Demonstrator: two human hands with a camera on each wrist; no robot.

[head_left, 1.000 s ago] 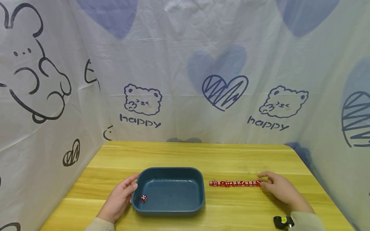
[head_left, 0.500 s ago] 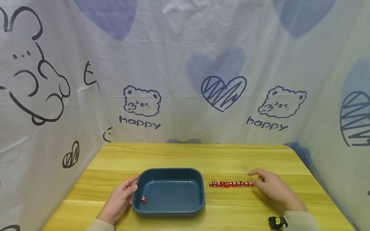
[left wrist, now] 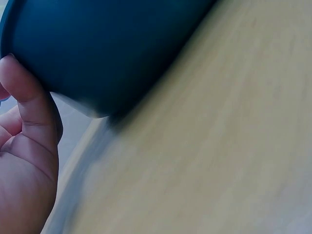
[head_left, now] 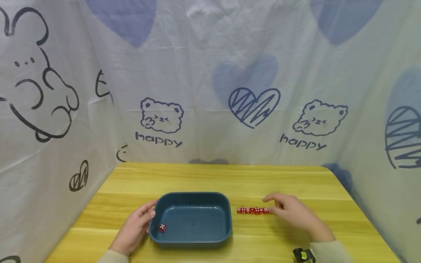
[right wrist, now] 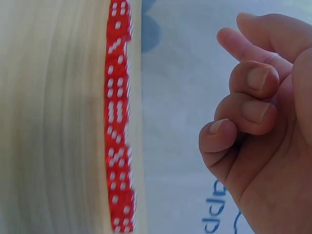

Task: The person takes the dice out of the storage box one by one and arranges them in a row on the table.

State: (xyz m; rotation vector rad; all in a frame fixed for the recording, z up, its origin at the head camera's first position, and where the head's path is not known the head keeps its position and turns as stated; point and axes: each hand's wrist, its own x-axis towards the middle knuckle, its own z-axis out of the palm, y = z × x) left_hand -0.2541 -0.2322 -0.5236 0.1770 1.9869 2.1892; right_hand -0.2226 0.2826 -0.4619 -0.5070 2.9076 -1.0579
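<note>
A dark teal rectangular tray (head_left: 194, 226) sits on the table, with one red die (head_left: 162, 228) in its left front corner. My left hand (head_left: 136, 228) rests against the tray's left side, thumb tip at the outer wall near the rim in the left wrist view. To the right of the tray runs a straight row of red dice (head_left: 243, 210) with white pips, set side by side. My right hand (head_left: 292, 213) hovers at the row's right end and hides part of it. The right wrist view has its index finger stretched out, the other fingers (right wrist: 246, 114) loosely bent, holding nothing.
The yellow wood-grain table (head_left: 210, 177) bears everything. A white cloth (head_left: 204, 80) printed with hearts and bears hangs behind it and along both sides. A black strap device (head_left: 304, 255) sits at the right wrist.
My right hand has moved left along the dice row, covering more of it, so less of the row shows from the head. The left hand and tray hold still.
</note>
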